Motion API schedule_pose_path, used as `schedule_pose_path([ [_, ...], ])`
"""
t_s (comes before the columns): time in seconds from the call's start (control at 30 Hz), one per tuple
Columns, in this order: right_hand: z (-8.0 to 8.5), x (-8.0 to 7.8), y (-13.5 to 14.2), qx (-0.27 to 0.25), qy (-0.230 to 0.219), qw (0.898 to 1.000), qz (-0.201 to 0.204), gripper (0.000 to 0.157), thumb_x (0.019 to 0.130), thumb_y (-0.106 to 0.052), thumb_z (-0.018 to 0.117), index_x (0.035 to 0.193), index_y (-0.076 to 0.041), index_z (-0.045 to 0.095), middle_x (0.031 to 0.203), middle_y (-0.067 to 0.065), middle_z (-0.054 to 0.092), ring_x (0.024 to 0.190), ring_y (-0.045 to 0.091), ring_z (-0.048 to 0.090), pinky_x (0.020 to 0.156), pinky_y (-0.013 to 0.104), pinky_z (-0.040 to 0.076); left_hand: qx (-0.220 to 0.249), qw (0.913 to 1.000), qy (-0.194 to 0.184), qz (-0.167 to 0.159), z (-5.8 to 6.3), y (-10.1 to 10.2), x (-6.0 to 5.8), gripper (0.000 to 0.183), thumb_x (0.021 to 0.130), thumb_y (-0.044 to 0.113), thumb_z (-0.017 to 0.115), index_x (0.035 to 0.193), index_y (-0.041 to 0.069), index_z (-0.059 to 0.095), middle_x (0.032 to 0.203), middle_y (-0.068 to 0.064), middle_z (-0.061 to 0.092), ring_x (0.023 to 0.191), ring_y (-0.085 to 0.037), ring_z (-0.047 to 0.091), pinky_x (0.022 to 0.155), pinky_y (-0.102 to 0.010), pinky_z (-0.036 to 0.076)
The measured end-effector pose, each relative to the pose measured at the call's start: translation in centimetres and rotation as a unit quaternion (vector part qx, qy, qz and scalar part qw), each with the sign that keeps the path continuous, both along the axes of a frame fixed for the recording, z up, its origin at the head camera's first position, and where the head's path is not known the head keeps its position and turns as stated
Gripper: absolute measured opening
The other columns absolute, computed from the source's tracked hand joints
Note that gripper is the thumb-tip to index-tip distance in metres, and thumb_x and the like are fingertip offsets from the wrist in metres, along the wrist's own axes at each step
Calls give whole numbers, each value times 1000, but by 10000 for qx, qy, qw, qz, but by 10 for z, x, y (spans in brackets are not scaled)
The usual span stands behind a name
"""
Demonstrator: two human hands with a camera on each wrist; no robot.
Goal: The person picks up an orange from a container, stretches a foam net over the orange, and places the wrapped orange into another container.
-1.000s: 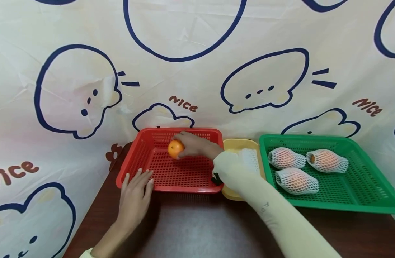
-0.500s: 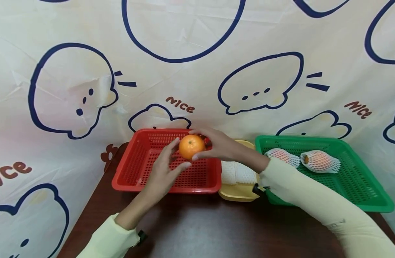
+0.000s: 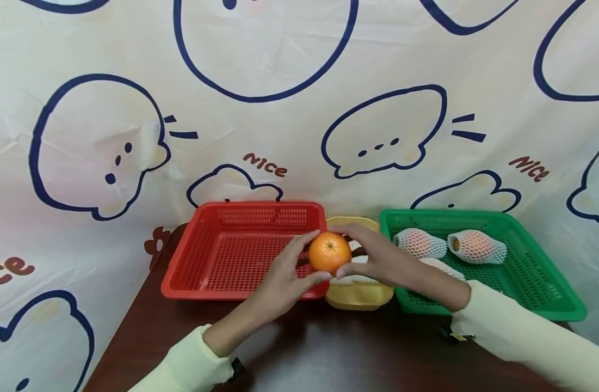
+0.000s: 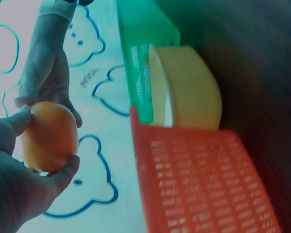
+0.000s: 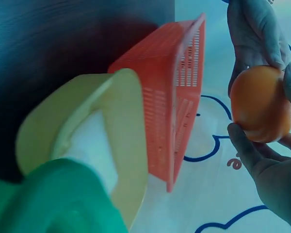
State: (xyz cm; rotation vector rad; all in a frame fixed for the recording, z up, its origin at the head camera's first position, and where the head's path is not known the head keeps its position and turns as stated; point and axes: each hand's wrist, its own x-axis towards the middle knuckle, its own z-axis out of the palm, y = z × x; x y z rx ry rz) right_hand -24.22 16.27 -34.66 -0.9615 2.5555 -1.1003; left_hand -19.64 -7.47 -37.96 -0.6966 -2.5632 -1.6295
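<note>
An orange (image 3: 329, 253) is held up between both hands, over the near right corner of the red basket and the yellow container. My left hand (image 3: 278, 280) pinches it from the left with thumb and fingers. From the other side my right hand (image 3: 380, 256) grips it too, its fingertips on the far side and the thumb in front. In the left wrist view the orange (image 4: 51, 138) sits between the left thumb and a finger. The right wrist view shows both hands touching the orange (image 5: 261, 104), which has no wrapping on it.
The red basket (image 3: 216, 294) stands at left with its slotted floor showing. Beside it, the yellow container (image 3: 360, 299) holds white foam netting (image 3: 358, 277), partly hidden. A green basket (image 3: 534, 310) at right holds three net-wrapped fruits (image 3: 477, 246). A printed cloth (image 3: 279, 136) hangs behind.
My right hand has lifted the orange out of the red basket and carried it right, towards me. The left hand has left the basket's rim and now grips the orange as well.
</note>
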Motion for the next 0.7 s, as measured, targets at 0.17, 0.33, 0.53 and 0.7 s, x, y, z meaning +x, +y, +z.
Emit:
schedule_pose_path([
  [0.17, -7, 18, 21, 500, -216, 9985, -106, 80, 89, -53, 72, 157, -25, 40, 148, -1, 52, 128, 21, 57, 100, 39, 57, -170, 9989, -318, -297, -6, 11, 7, 77, 89, 38, 79, 154, 23, 41, 146, 5, 50, 132, -17, 56, 107, -39, 52],
  [0.33, -16, 42, 42, 869, -524, 9946, -199, 77, 90, -57, 69, 156, -31, 39, 152, -1, 49, 129, 21, 59, 100, 40, 57, -489, 9939, -423, -890, -17, 20, 18, 74, 92, 47, 73, 155, 29, 39, 146, 5, 48, 127, -13, 56, 105, -33, 53],
  [0.53, -33, 64, 55, 711, -541, 9960, 95, 71, 91, -56, 69, 152, -36, 41, 149, -7, 49, 127, 16, 59, 101, 38, 56, -887, 9890, -82, -1181, -35, 29, 37, 73, 95, 48, 71, 157, 30, 37, 144, 3, 47, 122, -9, 54, 105, -36, 52],
  [0.7, -57, 75, 58, 827, -356, 9957, 210, 67, 92, -58, 68, 150, -37, 42, 146, -13, 51, 127, 10, 56, 104, 38, 54, -915, 9874, 150, -1281, -59, 35, 48, 72, 94, 37, 75, 155, 25, 37, 145, 2, 47, 127, -9, 52, 109, -34, 49],
])
